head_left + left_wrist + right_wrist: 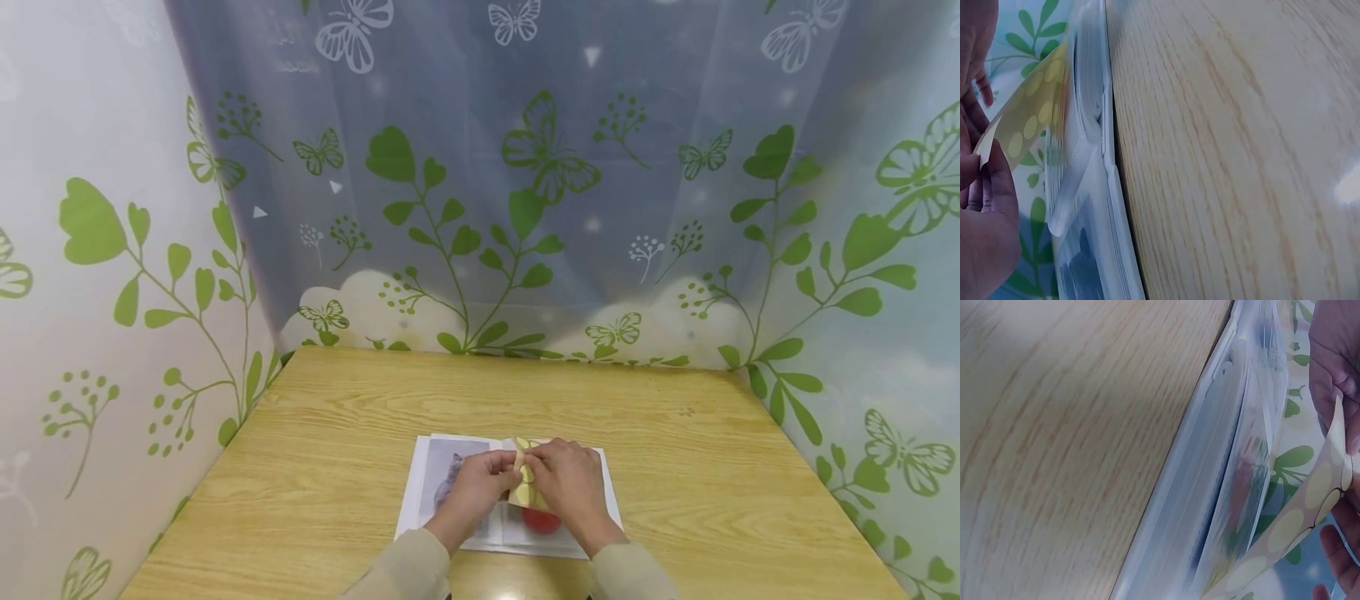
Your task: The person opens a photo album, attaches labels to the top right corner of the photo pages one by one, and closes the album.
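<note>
An album (407,508) with clear sleeves lies spread on the table. A cat picture (442,457) shows on its left page, and a red rounded shape (542,522) on its right. Above the right page, a pale card with yellow dots (529,493) is bent and raised. My left hand (477,489) pinches the card's near edge between thumb and fingers, as the left wrist view shows. From the other side, my right hand (576,487) pinches the card too, close to the left fingertips. The hands hide part of both pages.
The wooden table (315,467) extends around the album on all sides. Curtains (480,250) with green leaves and butterflies stand behind it and at both sides.
</note>
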A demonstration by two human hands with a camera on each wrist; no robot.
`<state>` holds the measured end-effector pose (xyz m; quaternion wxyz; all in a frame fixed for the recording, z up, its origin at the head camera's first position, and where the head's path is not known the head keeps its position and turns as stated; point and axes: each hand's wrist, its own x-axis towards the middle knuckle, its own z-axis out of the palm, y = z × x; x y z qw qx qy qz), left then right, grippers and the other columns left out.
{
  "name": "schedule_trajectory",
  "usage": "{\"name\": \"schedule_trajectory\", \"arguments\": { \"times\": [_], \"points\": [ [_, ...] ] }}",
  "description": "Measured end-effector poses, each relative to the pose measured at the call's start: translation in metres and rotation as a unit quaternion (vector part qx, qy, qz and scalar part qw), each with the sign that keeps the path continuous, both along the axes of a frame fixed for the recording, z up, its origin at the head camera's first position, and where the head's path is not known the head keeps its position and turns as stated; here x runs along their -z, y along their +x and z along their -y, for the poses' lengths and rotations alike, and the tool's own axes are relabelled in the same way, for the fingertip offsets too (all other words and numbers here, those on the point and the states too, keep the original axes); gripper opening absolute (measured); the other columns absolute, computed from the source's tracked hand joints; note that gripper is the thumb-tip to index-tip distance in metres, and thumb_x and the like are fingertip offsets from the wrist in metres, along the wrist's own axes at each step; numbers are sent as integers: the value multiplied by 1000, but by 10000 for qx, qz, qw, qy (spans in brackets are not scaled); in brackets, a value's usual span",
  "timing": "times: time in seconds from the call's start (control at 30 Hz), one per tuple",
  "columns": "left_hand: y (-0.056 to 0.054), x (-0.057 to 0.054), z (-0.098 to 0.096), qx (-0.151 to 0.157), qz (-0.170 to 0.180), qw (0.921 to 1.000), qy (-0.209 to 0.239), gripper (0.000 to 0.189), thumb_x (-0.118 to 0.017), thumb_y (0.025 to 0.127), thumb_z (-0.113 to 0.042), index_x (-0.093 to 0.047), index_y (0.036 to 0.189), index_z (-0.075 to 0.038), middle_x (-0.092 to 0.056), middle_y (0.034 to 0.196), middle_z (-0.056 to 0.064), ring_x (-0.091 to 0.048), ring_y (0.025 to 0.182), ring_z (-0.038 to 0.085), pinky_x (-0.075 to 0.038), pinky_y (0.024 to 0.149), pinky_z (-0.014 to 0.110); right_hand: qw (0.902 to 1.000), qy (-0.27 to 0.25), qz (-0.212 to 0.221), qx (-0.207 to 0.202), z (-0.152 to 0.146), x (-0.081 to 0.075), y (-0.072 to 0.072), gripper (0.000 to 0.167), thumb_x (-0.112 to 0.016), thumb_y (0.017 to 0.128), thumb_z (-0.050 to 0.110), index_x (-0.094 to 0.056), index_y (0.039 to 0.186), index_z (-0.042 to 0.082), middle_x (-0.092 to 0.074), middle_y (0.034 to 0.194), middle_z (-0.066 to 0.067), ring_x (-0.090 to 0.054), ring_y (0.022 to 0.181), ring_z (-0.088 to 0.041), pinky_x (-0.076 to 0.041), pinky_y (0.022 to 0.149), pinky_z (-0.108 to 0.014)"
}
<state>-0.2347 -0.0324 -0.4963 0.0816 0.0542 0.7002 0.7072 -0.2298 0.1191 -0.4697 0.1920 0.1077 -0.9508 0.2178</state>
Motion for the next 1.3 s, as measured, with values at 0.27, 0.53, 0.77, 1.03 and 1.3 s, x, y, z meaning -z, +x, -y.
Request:
{"name": "schedule_trajectory", "arguments": {
  "times": [0.27,0.53,0.77,1.03,1.3],
  "points": [
    [4,0,-3,-94,-94,9999,-20,28,-65,90,2,-66,117,8,-68,92,6,-61,77,10,-57,71,28,9999,82,-109,49,-3,2,-2,9,-71,90,25,-78,88,18,-73,90,0,-68,86,-27,-46,80,-51],
    [4,2,-5,-198,-104,9997,-17,28,-65,89,-1,-67,116,7,-69,94,8,-59,74,9,-52,65,24,9988,379,-296,27,-4,4,-2,9,-71,91,22,-74,86,14,-70,97,-4,-67,91,-27,-47,82,-54],
    [4,1,-5,-255,65,9996,-38,27,-65,90,-1,-67,116,5,-70,95,7,-63,77,12,-56,71,29,9981,-560,212,162,-7,3,-4,12,-67,93,20,-73,90,11,-70,105,-8,-66,98,-30,-45,83,-53],
    [7,-4,-5,-317,-3,9995,-21,27,-66,89,0,-67,115,5,-70,93,6,-63,76,11,-56,70,28,9830,-1554,871,452,-10,0,-5,15,-67,94,23,-75,93,10,-68,95,-4,-64,88,-22,-51,80,-46],
    [8,-5,-6,-387,77,9992,-39,28,-66,88,1,-67,115,5,-70,94,6,-65,80,13,-57,73,29,9779,-1661,1194,434,-12,-1,-5,16,-67,91,24,-75,92,10,-67,92,-1,-60,83,-18,-50,74,-40]
  ]
}}
